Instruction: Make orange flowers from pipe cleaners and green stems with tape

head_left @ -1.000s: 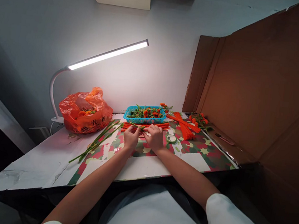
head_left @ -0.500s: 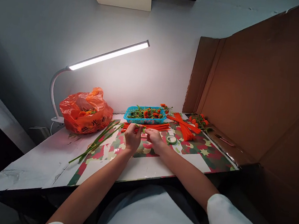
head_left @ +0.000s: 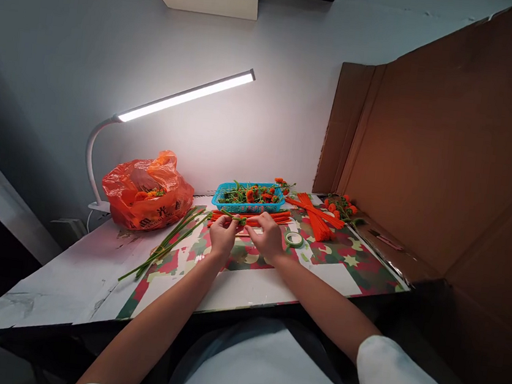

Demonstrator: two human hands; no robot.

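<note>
My left fingers pinch a small green stem piece above the table. My right fingers, slightly bent, are beside its end; I can't tell if they grip it. My 2 hands partly hide the red sticks.

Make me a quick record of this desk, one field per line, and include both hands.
left hand: pinching a small green piece
right hand: fingertips beside that piece, contact unclear
basket: blue, holding orange flowers and greenery
bag: orange plastic, left of the basket
long stems: green, lying in front of the bag, toward its right
green roll: lying flat, right of the right hand
lamp: lit
</note>
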